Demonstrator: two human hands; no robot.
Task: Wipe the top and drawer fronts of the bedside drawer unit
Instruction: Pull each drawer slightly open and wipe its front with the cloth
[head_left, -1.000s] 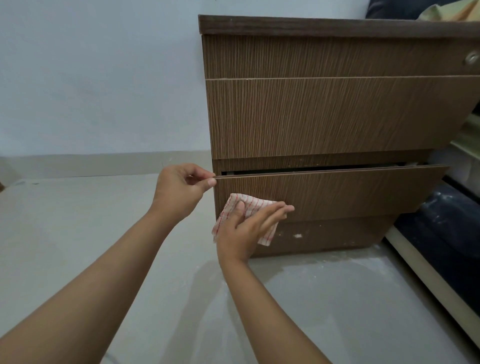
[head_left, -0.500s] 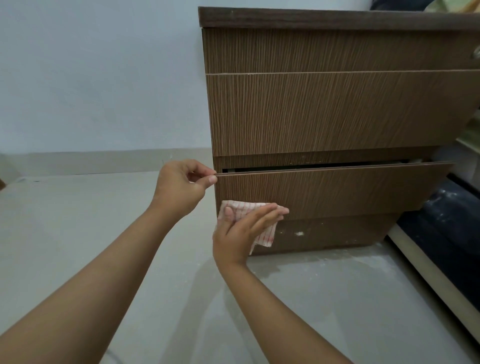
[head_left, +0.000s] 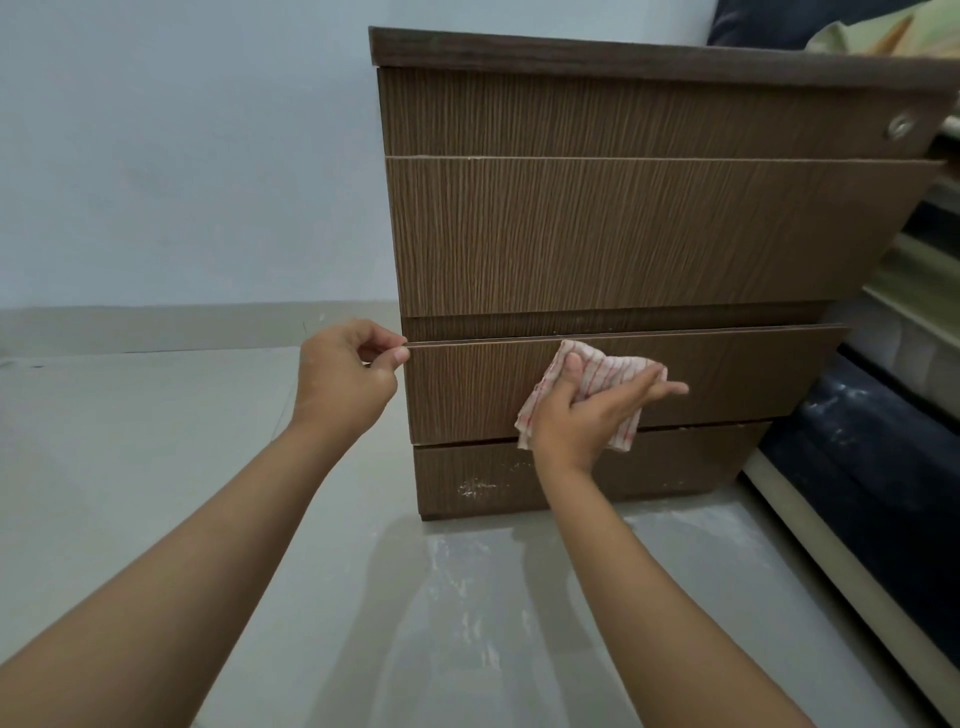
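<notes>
The brown wood-grain drawer unit (head_left: 623, 234) stands on the floor against the wall. Its lowest drawer (head_left: 737, 379) is pulled slightly out. My left hand (head_left: 343, 379) pinches the top left corner of that drawer front. My right hand (head_left: 587, 415) presses a white cloth with red stripes (head_left: 597, 374) flat against the middle of the same drawer front, fingers pointing right. The two upper drawers are closed; the top one has a round lock (head_left: 900, 126) at its right end. White specks mark the plinth (head_left: 478, 488) below.
A pale wall (head_left: 182, 156) and skirting run behind on the left. The grey floor (head_left: 156, 441) shows dusty streaks near the unit. A dark mattress on a low bed frame (head_left: 872, 499) lies close on the right. Bedding (head_left: 857, 31) shows behind the unit's top.
My right hand has slid the cloth to the right and upward along the lowest drawer front, from its left end to near the middle. My left hand keeps its pinch on the corner.
</notes>
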